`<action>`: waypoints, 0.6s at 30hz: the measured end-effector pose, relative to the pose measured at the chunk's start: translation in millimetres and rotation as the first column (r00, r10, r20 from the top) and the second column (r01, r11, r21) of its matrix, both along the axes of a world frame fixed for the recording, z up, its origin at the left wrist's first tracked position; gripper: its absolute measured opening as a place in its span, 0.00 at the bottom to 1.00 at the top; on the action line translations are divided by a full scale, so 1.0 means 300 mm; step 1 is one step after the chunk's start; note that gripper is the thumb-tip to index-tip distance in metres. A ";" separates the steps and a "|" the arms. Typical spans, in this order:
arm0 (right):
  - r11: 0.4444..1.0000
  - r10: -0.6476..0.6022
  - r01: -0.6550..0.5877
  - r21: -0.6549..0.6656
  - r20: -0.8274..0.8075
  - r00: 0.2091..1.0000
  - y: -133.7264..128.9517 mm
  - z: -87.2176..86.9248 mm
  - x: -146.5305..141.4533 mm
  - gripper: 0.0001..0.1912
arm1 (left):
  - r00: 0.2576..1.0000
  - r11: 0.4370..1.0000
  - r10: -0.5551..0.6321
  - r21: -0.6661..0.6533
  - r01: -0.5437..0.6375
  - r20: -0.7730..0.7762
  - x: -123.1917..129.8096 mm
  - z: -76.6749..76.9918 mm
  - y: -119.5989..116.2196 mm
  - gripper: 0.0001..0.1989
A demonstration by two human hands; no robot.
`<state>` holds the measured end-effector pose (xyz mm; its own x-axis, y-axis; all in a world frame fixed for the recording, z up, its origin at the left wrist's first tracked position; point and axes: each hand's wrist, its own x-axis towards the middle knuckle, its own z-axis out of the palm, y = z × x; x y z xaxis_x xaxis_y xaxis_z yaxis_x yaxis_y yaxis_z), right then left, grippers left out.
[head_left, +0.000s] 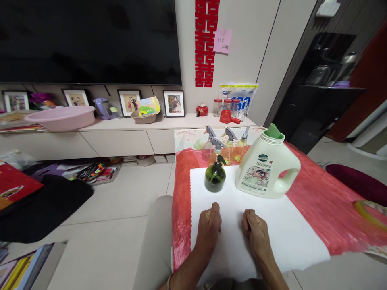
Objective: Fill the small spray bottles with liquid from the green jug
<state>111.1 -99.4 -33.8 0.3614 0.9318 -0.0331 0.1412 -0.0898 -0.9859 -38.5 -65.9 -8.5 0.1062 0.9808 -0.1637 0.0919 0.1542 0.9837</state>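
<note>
Left hand and right hand clenched, pump bottle and jug ahead, spray bottles behind.

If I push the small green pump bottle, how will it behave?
The green bottle looks glossy and stiff, so it may slide rather than bend. The pump above its rounded body could make it tip if pushed high.

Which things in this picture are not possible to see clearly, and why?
All in the head view:
Inside left hand and right hand: hidden by curled fingers.
Tape roll: cut by right edge.
Jug label's fine print: too small.
Nearest spray bottle's base: behind green pump bottle.
</note>
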 end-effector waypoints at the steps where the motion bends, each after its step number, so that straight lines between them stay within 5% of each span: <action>1: 1.000 0.001 -0.001 0.001 -0.003 1.000 0.000 -0.004 0.001 0.40 | 1.000 1.000 0.002 -0.001 -0.002 -0.001 0.001 0.001 0.000 0.38; 18: 0.999 0.025 -0.024 0.026 -0.029 0.999 0.004 -0.045 0.018 0.38 | 0.999 0.999 0.019 0.026 -0.019 0.033 0.002 -0.017 -0.002 0.37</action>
<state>116.4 -98.3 -47.4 0.3376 0.9411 -0.0191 0.1145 -0.0612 -0.9915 -38.0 -66.5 -13.6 0.0925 0.9866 -0.1348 0.0564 0.1300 0.9899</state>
